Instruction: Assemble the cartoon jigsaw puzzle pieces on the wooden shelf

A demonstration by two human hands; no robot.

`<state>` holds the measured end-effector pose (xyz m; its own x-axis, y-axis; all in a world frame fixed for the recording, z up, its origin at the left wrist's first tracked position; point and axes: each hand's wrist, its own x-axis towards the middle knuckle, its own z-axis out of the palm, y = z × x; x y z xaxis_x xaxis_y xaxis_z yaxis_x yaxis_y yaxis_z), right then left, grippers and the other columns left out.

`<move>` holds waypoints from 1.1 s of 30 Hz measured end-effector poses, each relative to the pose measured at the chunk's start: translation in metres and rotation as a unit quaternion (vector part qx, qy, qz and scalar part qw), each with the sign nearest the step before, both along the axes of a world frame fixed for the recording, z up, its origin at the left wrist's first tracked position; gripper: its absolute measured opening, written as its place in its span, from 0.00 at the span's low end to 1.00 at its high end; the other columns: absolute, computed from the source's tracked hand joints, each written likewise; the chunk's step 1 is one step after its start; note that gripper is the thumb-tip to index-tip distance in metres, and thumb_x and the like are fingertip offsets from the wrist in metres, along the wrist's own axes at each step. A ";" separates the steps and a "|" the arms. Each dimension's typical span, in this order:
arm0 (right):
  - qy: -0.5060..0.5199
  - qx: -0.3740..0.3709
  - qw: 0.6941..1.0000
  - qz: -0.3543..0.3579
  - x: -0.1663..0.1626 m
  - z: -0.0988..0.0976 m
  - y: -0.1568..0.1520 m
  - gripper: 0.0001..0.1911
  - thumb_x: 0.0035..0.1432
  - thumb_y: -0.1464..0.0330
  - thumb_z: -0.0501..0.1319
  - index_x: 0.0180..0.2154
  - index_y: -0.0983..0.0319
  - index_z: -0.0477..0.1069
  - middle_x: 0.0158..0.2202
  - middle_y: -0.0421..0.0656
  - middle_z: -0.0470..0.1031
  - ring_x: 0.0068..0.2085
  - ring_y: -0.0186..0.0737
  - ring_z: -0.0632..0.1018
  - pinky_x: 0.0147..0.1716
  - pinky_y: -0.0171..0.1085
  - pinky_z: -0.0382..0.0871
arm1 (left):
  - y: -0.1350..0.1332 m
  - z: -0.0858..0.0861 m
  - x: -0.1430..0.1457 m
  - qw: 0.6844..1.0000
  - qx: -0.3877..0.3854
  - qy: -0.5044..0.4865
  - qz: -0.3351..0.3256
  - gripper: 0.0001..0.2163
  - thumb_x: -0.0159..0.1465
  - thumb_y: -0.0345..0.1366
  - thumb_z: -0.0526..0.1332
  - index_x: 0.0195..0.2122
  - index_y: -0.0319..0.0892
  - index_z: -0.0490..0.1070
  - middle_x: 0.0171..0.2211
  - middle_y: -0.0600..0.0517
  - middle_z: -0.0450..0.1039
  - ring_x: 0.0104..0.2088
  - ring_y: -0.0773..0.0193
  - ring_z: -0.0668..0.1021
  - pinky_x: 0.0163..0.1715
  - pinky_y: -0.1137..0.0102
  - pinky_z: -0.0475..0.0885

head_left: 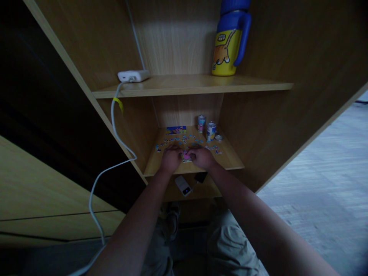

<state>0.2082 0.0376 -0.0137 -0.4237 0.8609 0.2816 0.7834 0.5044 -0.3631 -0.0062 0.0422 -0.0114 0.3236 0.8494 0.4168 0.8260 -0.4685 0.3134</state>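
Note:
On the lower shelf lies a partly joined jigsaw puzzle (187, 156), pink and multicoloured, between my two hands. My left hand (171, 157) is closed, its thumb and fingers at the puzzle's left edge. From the other side my right hand (202, 156) pinches at the right edge, thumb and index finger together. Fingers cover part of the puzzle. Loose jigsaw pieces (186, 138) are scattered in an arc beyond and beside both hands. A blue picture card (176, 130) lies behind them.
Two small printed cans (211, 131) stand at the shelf's back right beside a round lid (218, 137). Overhead, the upper shelf (184, 89) bears a yellow-blue bottle (228, 46) and a white charger (133, 76) with a hanging cable (113, 126). Below lies a white power bank (183, 185).

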 end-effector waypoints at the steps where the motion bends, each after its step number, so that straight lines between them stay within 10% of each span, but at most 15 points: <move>1: 0.000 0.000 1.000 -0.001 0.000 0.000 0.000 0.19 0.71 0.76 0.61 0.52 0.54 0.88 0.57 0.42 0.89 0.59 0.42 0.85 0.65 0.39 0.74 | 0.000 0.001 0.000 1.000 0.000 0.003 -0.002 0.17 0.62 0.21 0.63 0.39 0.48 0.89 0.44 0.45 0.87 0.54 0.44 0.83 0.63 0.51 0.76; 33: 0.014 0.032 0.999 0.012 0.001 -0.005 0.004 0.17 0.71 0.76 0.61 0.46 0.56 0.88 0.50 0.44 0.90 0.55 0.45 0.85 0.60 0.40 0.75 | -0.001 -0.001 0.004 0.997 0.016 0.066 0.041 0.14 0.70 0.27 0.61 0.48 0.43 0.86 0.50 0.43 0.87 0.55 0.46 0.84 0.61 0.53 0.78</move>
<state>0.2088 0.0414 -0.0186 -0.4362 0.8300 0.3475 0.7605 0.5465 -0.3507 -0.0021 0.0415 -0.0120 0.3069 0.8629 0.4014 0.8956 -0.4046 0.1849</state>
